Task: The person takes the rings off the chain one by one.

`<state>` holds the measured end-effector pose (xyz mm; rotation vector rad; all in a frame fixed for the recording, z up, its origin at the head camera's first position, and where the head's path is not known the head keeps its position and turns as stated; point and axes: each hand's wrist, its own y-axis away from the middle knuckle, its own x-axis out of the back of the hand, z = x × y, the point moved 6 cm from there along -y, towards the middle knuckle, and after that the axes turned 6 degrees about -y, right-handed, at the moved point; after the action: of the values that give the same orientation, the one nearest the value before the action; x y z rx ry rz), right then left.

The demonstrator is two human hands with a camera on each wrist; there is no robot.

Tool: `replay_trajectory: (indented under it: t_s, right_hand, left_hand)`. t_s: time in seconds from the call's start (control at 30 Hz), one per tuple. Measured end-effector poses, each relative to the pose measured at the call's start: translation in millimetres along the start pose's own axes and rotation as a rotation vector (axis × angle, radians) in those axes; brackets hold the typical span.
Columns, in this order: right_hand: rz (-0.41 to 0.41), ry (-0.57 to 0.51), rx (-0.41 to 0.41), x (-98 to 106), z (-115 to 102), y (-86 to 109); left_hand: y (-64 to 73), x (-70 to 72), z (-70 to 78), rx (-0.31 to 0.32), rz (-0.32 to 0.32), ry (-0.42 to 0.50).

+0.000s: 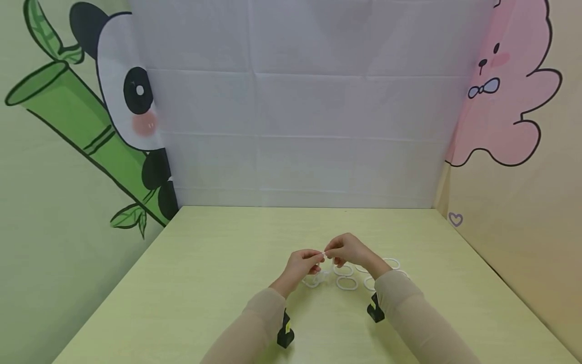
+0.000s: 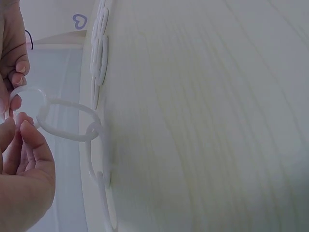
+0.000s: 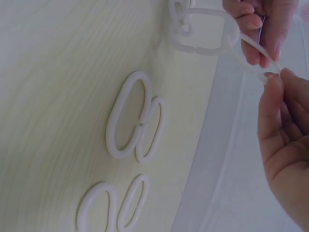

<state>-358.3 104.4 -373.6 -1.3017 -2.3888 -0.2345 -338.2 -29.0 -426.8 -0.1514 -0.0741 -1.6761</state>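
Note:
My left hand [image 1: 301, 265] and right hand [image 1: 351, 250] meet above the table, fingertips close together. Between them they pinch a white oval plastic chain link [image 2: 30, 88], thumb and fingers of each hand on its end. Hooked through that link is a second link [image 3: 205, 12], which hangs lower. More joined links [image 2: 104, 198] continue the short chain down to the tabletop in the left wrist view. Loose white links lie to the right of the chain, among them one C-shaped link [image 3: 112, 130] with a small gap in its side. Fingertips partly hide the pinched end.
The pale wood-grain table [image 1: 204, 283] spreads around both hands. Several loose links [image 1: 347, 283] lie under and beside the right forearm, which covers some of them. Black wrist cameras [image 1: 285, 331] hang below the sleeves. A white cloth [image 1: 309, 111] stands behind the table.

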Motion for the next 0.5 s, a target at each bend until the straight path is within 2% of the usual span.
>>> replay_trajectory:
  t_s: [0.2,0.5]
  right_hand:
    - [0.021,-0.018,-0.001,5,-2,3.1]
    - [0.057,-0.073,-0.019,11,7,1.3]
  left_hand:
    - [3.0,0.7,0.6,0.004,0.016,-0.027]
    - [5.8,0.3,0.5,0.016,0.021,-0.034]
